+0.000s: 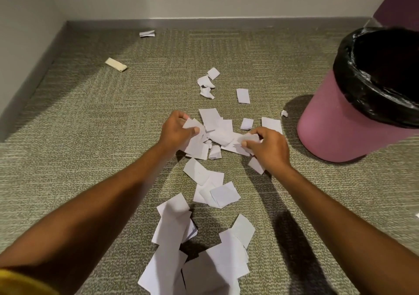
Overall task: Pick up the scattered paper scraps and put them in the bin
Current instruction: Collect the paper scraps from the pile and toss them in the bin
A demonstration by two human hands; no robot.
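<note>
Several white paper scraps (pixel 218 133) lie strewn over the carpet in the middle of the head view. My left hand (pixel 175 131) is closed on scraps at the left side of the central heap. At the heap's right side, my right hand (pixel 269 147) grips more scraps. A bigger pile of paper scraps (pixel 199 249) lies close to me between my forearms. The pink bin (pixel 335 126), lined with a black bag (pixel 353 81), stands at the right, open at the top. Some loose scraps (pixel 243 95) lie beyond my hands.
A cream folded piece (pixel 115 64) lies at the far left and a small white scrap (pixel 147 33) near the back skirting. Walls (pixel 27 45) close the corner at left and back. A purple panel (pixel 399 4) rises behind the bin.
</note>
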